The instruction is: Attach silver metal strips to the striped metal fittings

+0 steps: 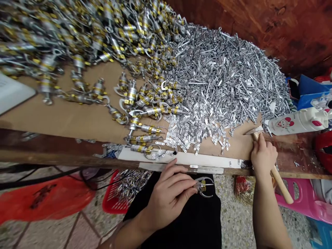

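Observation:
My left hand [172,193] is closed round a small metal clamp part [204,186] with curved jaws and a yellow band, held over my lap just below the table edge. At the right, my right hand [264,155] grips a hammer [281,185] near its head, which rests on the cardboard; the wooden handle slants down past the table edge. A small metal plate with holes [193,166] lies on the pale strip at the edge, just above my left hand. Several yellow-banded clamp parts [140,148] lie on the cardboard near the strip.
Yellow-banded parts [103,34] are heaped at the back left, loose pins and plates [220,76] at centre right. A white bottle [297,121] lies at the right. Below the edge are a red basket [110,199] and a pink stool [302,197].

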`<move>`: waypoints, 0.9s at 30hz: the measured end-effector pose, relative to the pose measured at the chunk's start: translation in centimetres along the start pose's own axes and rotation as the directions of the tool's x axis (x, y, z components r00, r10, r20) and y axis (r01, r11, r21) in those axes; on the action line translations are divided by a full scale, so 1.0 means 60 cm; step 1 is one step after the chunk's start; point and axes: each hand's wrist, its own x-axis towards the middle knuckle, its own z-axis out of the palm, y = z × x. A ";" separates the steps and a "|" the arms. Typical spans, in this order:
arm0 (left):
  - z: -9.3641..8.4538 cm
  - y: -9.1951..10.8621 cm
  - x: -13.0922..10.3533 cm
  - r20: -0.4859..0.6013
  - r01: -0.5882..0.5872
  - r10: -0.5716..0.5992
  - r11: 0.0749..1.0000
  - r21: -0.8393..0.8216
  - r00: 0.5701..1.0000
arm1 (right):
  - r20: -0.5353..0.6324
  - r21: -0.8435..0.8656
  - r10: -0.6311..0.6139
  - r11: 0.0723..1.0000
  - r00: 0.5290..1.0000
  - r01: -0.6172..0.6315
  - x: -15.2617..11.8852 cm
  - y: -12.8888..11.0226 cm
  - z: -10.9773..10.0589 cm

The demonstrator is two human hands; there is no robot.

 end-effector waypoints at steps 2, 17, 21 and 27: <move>-0.006 0.004 -0.005 -0.010 0.089 -0.089 0.994 -0.059 0.996 | -0.041 0.021 0.002 1.000 0.999 -0.001 -0.001 -0.015 -0.003; -0.017 -0.007 -0.031 -0.016 0.465 -0.521 0.775 -0.428 0.854 | 0.178 0.786 -0.607 0.562 0.774 0.259 -0.139 -0.207 -0.101; -0.007 -0.017 -0.020 -0.018 0.440 -0.478 0.822 -0.362 0.878 | 0.271 0.886 -0.421 0.460 0.866 -0.053 -0.141 -0.197 -0.100; 0.010 -0.016 -0.006 -0.127 0.176 -0.152 0.962 0.207 0.980 | 0.317 0.892 -0.399 0.434 0.860 -0.127 -0.143 -0.202 -0.098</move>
